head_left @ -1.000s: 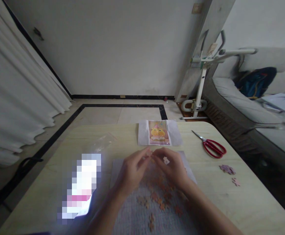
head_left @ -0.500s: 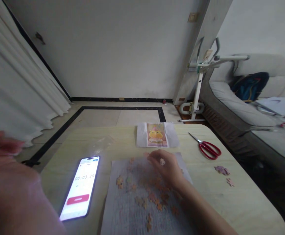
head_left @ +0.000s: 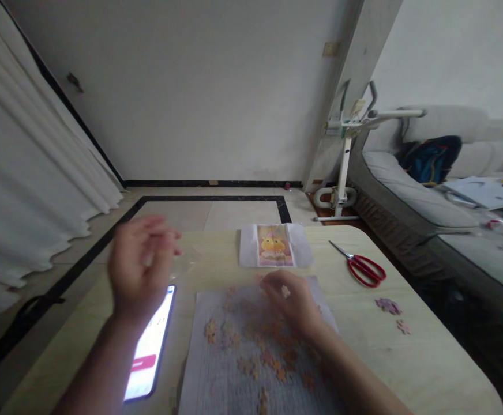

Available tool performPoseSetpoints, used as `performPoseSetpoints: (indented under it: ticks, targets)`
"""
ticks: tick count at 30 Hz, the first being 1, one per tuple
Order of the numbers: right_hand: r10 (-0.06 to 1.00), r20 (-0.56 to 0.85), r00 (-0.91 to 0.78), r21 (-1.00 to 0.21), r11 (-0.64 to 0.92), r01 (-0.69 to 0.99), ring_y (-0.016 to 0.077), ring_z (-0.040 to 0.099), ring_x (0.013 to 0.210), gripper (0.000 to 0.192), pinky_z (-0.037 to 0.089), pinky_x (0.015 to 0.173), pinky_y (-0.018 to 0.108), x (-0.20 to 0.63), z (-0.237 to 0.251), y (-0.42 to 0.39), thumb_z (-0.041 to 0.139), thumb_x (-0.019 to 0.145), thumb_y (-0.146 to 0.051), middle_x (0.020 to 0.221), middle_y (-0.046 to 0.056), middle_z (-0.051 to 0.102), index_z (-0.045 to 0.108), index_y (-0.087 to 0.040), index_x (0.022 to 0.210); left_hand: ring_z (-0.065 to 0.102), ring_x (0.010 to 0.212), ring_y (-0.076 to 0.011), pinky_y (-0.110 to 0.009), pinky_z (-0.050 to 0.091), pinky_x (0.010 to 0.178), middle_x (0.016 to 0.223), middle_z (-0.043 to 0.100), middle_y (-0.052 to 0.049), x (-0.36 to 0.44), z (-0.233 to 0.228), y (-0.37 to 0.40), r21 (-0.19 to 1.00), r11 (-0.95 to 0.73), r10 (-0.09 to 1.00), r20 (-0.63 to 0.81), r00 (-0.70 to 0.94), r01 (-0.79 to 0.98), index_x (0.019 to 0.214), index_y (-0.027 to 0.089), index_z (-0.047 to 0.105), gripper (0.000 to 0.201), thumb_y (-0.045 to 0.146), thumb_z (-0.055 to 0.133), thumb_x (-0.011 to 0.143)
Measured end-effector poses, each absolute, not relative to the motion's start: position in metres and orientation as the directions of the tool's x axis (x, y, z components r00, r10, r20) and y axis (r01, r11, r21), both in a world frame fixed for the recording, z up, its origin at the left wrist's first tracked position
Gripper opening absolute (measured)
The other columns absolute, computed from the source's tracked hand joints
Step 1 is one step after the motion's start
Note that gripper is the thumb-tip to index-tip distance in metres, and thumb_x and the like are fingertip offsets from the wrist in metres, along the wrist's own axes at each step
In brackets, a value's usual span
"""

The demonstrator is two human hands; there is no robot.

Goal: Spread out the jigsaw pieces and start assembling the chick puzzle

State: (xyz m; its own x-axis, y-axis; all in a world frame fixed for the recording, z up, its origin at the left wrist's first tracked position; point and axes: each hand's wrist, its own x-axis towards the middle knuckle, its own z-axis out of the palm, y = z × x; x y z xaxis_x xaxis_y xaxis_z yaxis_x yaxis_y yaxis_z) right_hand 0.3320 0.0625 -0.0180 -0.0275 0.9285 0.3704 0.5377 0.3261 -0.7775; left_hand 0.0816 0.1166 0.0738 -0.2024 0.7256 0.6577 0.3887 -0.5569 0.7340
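Note:
My left hand is raised over the far end of the lit phone. Its fingers look bent and are smeared by motion, so whether they hold anything is unclear. Over the far part of a printed white sheet, my right hand is closed, fingertips together. A small pale jigsaw puzzle piece shows at its curled fingers. Loose orange and brown puzzle pieces lie scattered on the sheet below it. Just beyond this hand sits a picture card showing two yellow figures.
Red-handled scissors lie on the table at the right. Nearer the right edge are a purple cluster of puzzle pieces and several pinkish ones. A grey sofa stands beyond the table, with white curtains at left.
My left hand has moved from the near left edge, forward and right, and now covers part of the phone. The right hand stays nearly in place. The view has tilted slightly upward.

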Motion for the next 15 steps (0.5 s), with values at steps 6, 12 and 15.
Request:
performPoseSetpoints:
  ticks: [6, 12, 15]
  targets:
    - [0.919, 0.394, -0.017, -0.788, 0.347, 0.509, 0.0125, 0.056, 0.059, 0.009, 0.043, 0.057, 0.023, 0.33, -0.016, 0.061, 0.06, 0.086, -0.021, 0.068, 0.0, 0.066, 0.065, -0.019, 0.079, 0.055, 0.056, -0.0095, -0.02, 0.045, 0.051, 0.075, 0.063, 0.001, 0.133, 0.026, 0.103, 0.929, -0.329, 0.926, 0.353, -0.136, 0.172, 0.107, 0.017, 0.057, 0.024, 0.032, 0.053, 0.09]
    - [0.922, 0.388, 0.014, -0.83, 0.343, 0.44, 0.0126, 0.058, 0.062, 0.006, 0.044, 0.058, 0.023, 0.332, -0.012, 0.06, 0.062, 0.085, -0.019, 0.07, 0.001, 0.067, 0.065, -0.019, 0.081, 0.063, 0.072, -0.0117, -0.024, 0.05, 0.068, 0.091, 0.069, -0.002, 0.152, -0.011, 0.085, 0.873, -0.387, 0.887, 0.263, 0.38, 0.298, 0.13, 0.022, 0.051, 0.038, 0.029, 0.053, 0.092]
    - [0.919, 0.394, -0.006, -0.833, 0.36, 0.42, 0.0125, 0.058, 0.061, 0.005, 0.045, 0.058, 0.023, 0.331, -0.012, 0.06, 0.062, 0.084, -0.019, 0.071, 0.001, 0.067, 0.065, -0.019, 0.081, 0.065, 0.08, -0.012, -0.024, 0.052, 0.075, 0.102, 0.069, -0.004, 0.153, -0.018, 0.081, 0.873, -0.422, 0.866, 0.308, 0.394, 0.245, 0.132, 0.023, 0.05, 0.042, 0.027, 0.057, 0.091]
